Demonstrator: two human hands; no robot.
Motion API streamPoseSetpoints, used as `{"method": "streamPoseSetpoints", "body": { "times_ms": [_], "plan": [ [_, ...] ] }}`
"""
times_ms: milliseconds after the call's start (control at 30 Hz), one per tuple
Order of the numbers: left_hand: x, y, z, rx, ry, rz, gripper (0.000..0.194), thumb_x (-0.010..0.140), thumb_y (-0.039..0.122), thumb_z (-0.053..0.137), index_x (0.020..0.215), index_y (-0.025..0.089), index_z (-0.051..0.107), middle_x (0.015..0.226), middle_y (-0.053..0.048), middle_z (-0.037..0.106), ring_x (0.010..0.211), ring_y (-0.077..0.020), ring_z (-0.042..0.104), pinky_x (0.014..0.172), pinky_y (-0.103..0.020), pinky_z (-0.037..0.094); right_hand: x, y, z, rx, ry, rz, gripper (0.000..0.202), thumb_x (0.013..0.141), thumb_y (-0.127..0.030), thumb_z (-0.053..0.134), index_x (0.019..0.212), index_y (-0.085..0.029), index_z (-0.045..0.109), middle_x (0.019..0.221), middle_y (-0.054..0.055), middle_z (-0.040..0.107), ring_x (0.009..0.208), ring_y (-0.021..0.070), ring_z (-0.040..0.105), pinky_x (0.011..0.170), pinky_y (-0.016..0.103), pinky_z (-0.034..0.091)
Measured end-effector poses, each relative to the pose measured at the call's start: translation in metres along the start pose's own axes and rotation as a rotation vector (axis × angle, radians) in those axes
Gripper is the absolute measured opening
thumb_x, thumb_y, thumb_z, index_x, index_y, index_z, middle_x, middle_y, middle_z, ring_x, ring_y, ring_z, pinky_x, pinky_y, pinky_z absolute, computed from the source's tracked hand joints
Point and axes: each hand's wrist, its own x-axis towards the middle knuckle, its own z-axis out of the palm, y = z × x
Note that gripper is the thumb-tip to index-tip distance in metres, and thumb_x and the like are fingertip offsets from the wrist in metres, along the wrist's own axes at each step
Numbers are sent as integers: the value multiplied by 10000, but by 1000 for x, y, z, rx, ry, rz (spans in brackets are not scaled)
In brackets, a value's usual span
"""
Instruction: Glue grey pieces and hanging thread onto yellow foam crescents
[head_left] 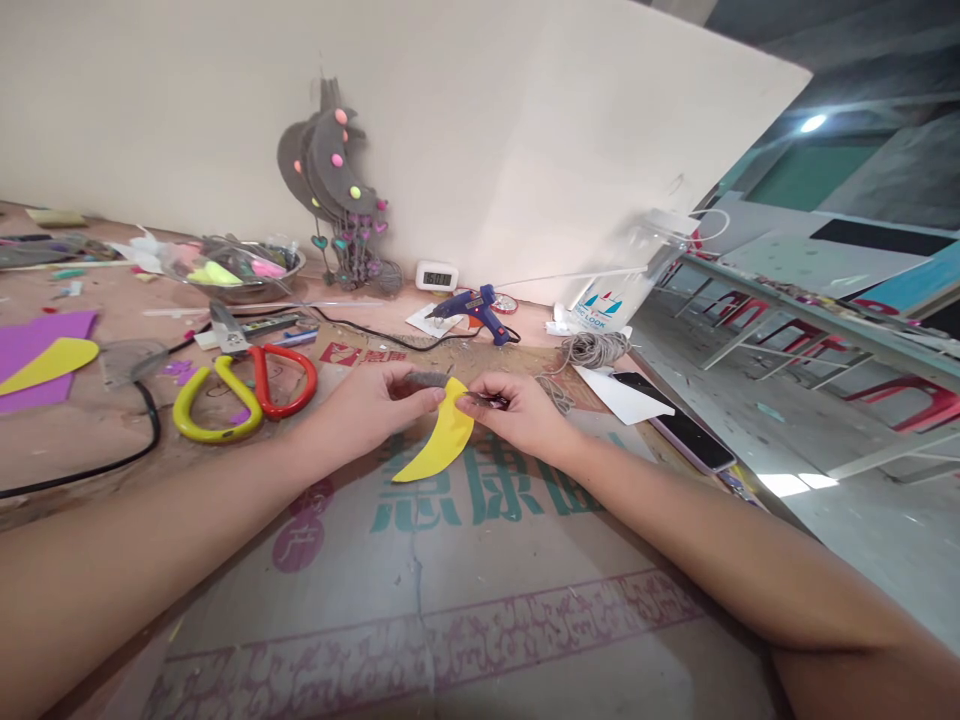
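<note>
The yellow curved piece (442, 440) is hanging above the printed sheet (352, 590), between the hands. The right hand (529, 412) is pinching its edge, fingers nearly closed, with something small and dark (496, 401) there too. The left hand (367, 405) is curling closed around a fuzzy grey strip (424, 380), its thumb pointing at the yellow. Both arms are reaching forward and inward.

A hand could pass across the near half of the cardboard (360, 610); scissor handles (182, 405) obstruct its far left, the glue gun (487, 318) stands beyond, and the phone (694, 442) blocks the right.
</note>
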Motion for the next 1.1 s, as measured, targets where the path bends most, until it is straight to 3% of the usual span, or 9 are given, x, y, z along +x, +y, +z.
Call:
{"method": "streamPoseSetpoints", "body": {
  "times_ms": [133, 267, 433, 567, 767, 833, 1000, 1100],
  "plan": [
    [0, 2, 0, -32, -6, 24, 318, 749, 457, 534, 867, 189, 657, 813, -28, 683, 712, -163, 592, 604, -258, 443, -1, -1, 0, -16, -14, -14, 261, 782, -395, 551, 682, -155, 572, 600, -23, 460, 533, 75, 361, 473, 196, 299],
    [1, 1, 0, -79, 22, 64, 379, 742, 436, 561, 1048, 221, 620, 944, -39, 668, 763, -158, 588, 630, -256, 450, -1, -1, 1, -50, -55, -41, 253, 787, -379, 548, 677, -152, 567, 602, -24, 463, 532, 71, 366, 483, 192, 307],
    [2, 1, -2, -17, 38, 32, 293, 749, 449, 552, 869, 210, 672, 890, -25, 679, 789, -168, 586, 673, -259, 448, -1, 1, 1, -96, -98, -68, 210, 790, -342, 549, 712, -151, 591, 604, -27, 479, 535, 68, 379, 500, 188, 314],
    [3, -1, -4, -43, 91, -4, 327, 755, 490, 539, 850, 202, 662, 866, -24, 682, 813, -178, 593, 694, -259, 446, -2, 2, 1, -101, -106, -69, 200, 791, -333, 546, 731, -150, 600, 621, -21, 505, 549, 72, 400, 513, 190, 320],
    [3, -7, -3, -151, 166, -31, 421, 797, 560, 433, 862, 191, 624, 776, -37, 676, 743, -176, 616, 641, -262, 456, -2, -1, 0, -62, 4, -35, 257, 789, -383, 536, 671, -154, 544, 601, -23, 448, 532, 75, 357, 483, 196, 295],
    [2, -7, -2, -147, 133, -19, 438, 786, 572, 439, 846, 185, 637, 816, -50, 685, 766, -186, 616, 635, -268, 460, -2, -1, 0, -67, 54, -25, 271, 791, -398, 530, 668, -157, 538, 578, -28, 420, 520, 75, 338, 474, 200, 281],
    [1, -3, 1, 43, -83, 3, 383, 726, 534, 543, 842, 191, 666, 817, -29, 682, 712, -176, 587, 588, -260, 429, -2, -2, 0, -88, 75, -46, 262, 791, -388, 528, 663, -158, 539, 576, -27, 419, 524, 78, 343, 479, 203, 285],
    [1, -1, 1, 58, -87, 17, 335, 761, 486, 509, 814, 189, 654, 760, -14, 659, 672, -158, 562, 578, -250, 411, -2, -2, 0, -94, 84, -44, 259, 791, -386, 530, 667, -159, 535, 580, -27, 423, 527, 77, 346, 483, 203, 286]
  ]
}}
